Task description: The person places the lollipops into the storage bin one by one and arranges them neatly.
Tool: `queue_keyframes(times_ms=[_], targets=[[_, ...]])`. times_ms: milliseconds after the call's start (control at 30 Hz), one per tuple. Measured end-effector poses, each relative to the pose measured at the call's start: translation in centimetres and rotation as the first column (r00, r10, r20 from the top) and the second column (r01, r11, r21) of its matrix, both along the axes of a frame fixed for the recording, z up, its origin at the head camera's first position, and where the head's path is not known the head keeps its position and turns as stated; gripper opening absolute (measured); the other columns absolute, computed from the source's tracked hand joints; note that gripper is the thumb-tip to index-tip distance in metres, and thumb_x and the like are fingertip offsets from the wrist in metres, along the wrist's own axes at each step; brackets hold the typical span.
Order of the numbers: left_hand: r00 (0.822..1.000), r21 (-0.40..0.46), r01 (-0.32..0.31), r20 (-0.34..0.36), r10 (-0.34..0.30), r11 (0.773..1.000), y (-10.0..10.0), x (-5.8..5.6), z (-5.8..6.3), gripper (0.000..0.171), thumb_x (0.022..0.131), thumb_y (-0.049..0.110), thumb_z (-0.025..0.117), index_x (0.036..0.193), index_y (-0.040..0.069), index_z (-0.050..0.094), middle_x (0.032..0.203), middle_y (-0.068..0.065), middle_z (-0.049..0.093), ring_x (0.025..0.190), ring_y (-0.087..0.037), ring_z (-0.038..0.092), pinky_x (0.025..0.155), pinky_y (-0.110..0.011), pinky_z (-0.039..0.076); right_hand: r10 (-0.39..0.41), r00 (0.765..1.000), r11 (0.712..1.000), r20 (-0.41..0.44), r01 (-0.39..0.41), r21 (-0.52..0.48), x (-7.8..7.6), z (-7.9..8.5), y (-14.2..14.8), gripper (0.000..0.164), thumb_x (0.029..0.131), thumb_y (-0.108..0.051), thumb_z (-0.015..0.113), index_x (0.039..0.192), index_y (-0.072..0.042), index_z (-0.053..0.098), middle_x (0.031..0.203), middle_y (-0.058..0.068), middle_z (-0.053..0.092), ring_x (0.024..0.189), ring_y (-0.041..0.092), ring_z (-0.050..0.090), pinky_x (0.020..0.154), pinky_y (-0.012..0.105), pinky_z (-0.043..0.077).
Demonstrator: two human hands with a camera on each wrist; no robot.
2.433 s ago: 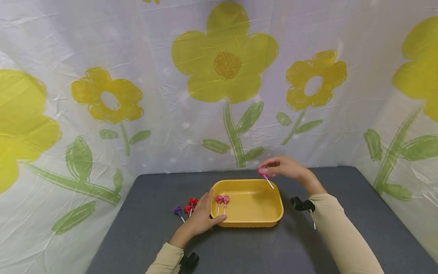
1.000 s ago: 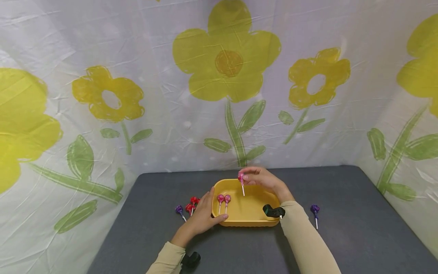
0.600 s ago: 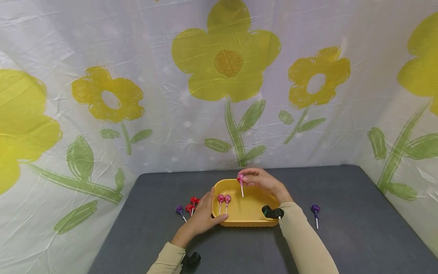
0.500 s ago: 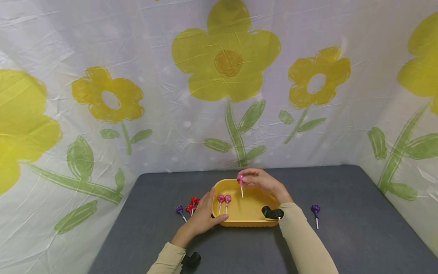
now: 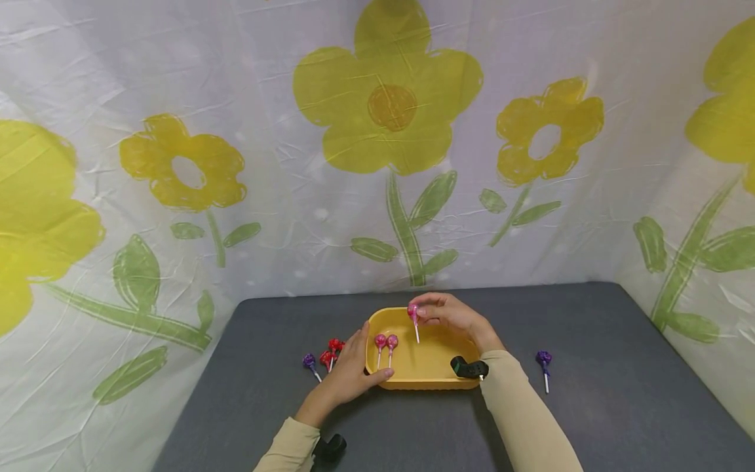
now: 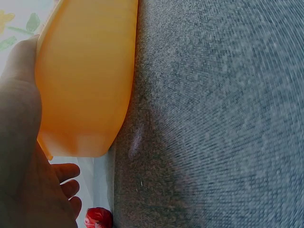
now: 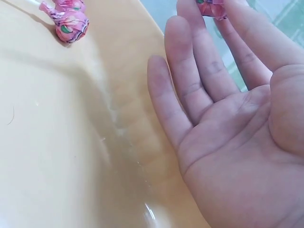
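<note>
My right hand [image 5: 451, 316] pinches a pink-wrapped lollipop [image 5: 412, 311] between thumb and fingertips, its white stick pointing down over the back part of the yellow tray [image 5: 425, 385]. In the right wrist view, the other fingers [image 7: 159, 85] of that hand extend past the tray's edge, and the held lollipop [image 7: 212, 8] shows only in part. Two more pink lollipops [image 5: 392, 341] lie side by side in the tray's left part, sticks toward me. My left hand [image 5: 348, 373] rests at the tray's left front corner, thumb along the front rim and fingers along the left side.
Left of the tray, red lollipops [image 5: 327, 358] lie partly behind my left hand, with a purple lollipop [image 5: 309, 360] beside them. Another purple lollipop [image 5: 544, 359] lies on the dark table [image 5: 613, 419] to the right. A flower-printed curtain [image 5: 283, 242] hangs behind.
My right hand has carried the pink lollipop left from the tray's back right corner and lately sunk slightly. The right purple lollipop is now uncovered. My left hand has stayed put.
</note>
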State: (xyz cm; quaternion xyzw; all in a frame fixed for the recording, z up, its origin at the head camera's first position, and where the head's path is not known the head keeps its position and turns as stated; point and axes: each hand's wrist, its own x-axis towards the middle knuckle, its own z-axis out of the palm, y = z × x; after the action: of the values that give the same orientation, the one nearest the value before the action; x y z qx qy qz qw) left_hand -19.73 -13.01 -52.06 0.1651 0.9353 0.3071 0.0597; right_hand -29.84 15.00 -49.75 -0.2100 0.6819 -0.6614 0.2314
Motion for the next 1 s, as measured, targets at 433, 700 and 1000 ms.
queue_keyframes(times_ms=[433, 700, 1000], targets=[[1.0, 0.003, 0.001, -0.005, -0.001, 1.0, 0.03, 0.05, 0.02, 0.114, 0.084, 0.065, 0.065, 0.16, 0.012, 0.0, 0.166, -0.017, 0.019, 0.153, -0.04, 0.018, 0.119, -0.064, 0.023, 0.045, 0.999, 0.997, -0.012, -0.044, 0.063, -0.18, -0.5, 0.05, 0.033, 0.098, -0.012, 0.06, 0.128, 0.003, 0.06, 0.102, -0.008, 0.074, 0.096, 0.011, 0.072, 0.102, 0.051, 0.051], [1.0, -0.005, 0.009, -0.012, -0.009, 1.0, 0.01, 0.0, -0.06, 0.113, 0.085, 0.065, 0.065, 0.16, 0.012, -0.001, 0.166, -0.016, 0.018, 0.153, -0.039, 0.017, 0.121, -0.062, 0.02, 0.069, 0.997, 0.992, -0.031, -0.065, 0.105, -0.09, -0.51, 0.02, 0.036, 0.097, -0.017, 0.063, 0.128, 0.001, 0.062, 0.105, -0.007, 0.074, 0.098, 0.011, 0.071, 0.102, 0.052, 0.051], [1.0, -0.007, 0.007, -0.011, -0.007, 1.0, 0.06, -0.02, -0.1, 0.113, 0.085, 0.066, 0.064, 0.16, 0.011, -0.001, 0.166, -0.017, 0.019, 0.153, -0.039, 0.017, 0.121, -0.062, 0.02, 0.122, 0.992, 0.973, -0.023, -0.115, 0.202, -0.02, -0.91, -0.2, 0.031, 0.098, -0.019, 0.062, 0.125, -0.005, 0.066, 0.104, -0.005, 0.074, 0.1, 0.017, 0.07, 0.096, 0.041, 0.056]])
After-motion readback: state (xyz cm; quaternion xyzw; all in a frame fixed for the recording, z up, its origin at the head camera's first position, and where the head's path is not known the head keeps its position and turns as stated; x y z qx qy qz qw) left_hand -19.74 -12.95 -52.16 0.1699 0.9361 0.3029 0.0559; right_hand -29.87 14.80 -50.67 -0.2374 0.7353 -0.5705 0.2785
